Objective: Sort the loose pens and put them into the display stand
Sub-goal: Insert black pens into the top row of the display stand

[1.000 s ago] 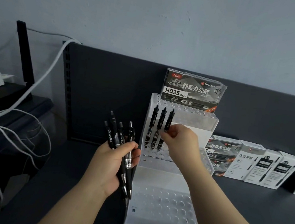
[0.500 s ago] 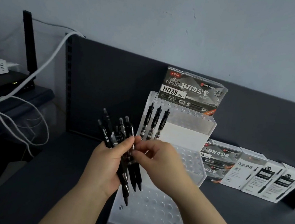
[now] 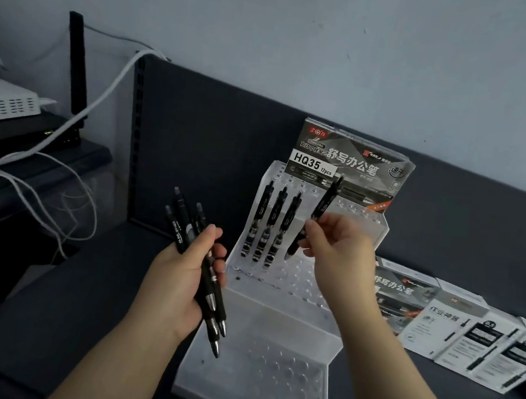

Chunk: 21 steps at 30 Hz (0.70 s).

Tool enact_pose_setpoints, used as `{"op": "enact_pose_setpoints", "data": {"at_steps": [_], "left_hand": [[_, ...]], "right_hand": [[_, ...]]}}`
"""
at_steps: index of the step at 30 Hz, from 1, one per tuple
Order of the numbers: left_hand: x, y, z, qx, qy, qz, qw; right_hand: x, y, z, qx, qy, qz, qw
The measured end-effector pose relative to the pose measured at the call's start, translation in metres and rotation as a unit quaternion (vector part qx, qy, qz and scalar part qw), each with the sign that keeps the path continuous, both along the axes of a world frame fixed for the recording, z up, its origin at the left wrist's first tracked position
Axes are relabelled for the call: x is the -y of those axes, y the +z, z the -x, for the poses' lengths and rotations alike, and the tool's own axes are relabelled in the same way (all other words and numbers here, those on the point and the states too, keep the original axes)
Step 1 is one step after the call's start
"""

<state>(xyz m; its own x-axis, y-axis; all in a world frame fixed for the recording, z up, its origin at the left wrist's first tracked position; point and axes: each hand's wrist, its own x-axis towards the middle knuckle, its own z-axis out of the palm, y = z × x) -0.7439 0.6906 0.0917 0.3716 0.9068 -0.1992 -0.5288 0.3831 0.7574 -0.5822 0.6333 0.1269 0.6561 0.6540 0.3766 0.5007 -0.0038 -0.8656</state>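
Dark grey shelf, pale wall behind, dark back panel along the rear.

Diff vs half a second ago: right hand has left the bundle and now pinches a single black pen by the middle, tip down and tilted, just right of the three pens already standing in the top tier of the clear display stand. Pen tip sits just above the holes of the middle tier; can't tell if it touches. Left hand stays wrapped around the remaining bundle of pens, which looks one pen thinner, tips pointing down past the stand's left edge.

Room: top-tier holes right of the held pen are free, and the lower tiers are unfilled. HQ35 box sits on the stand's back edge, close above the held pen's cap. White boxes lie on the shelf right of the stand, near the right forearm. White cables hang well off to the left.
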Motion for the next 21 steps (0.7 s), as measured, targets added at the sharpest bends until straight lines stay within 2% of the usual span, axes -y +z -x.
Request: {"op": "enact_pose_setpoints", "data": {"at_steps": [7,14,21], "left_hand": [[0.001,0.002,0.001,0.016,0.018,0.014,1.0],[0.003,0.003,0.001,0.018,0.003,0.011,1.0],[0.008,0.008,0.003,0.013,-0.015,-0.018,1.0]], "right_hand": [[-0.009,-0.009,-0.005,0.038,-0.019,0.01,0.999],[-0.013,-0.018,-0.003,0.148,-0.016,0.133,0.98],[-0.011,-0.015,-0.001,0.184,-0.023,0.163,0.969]]}}
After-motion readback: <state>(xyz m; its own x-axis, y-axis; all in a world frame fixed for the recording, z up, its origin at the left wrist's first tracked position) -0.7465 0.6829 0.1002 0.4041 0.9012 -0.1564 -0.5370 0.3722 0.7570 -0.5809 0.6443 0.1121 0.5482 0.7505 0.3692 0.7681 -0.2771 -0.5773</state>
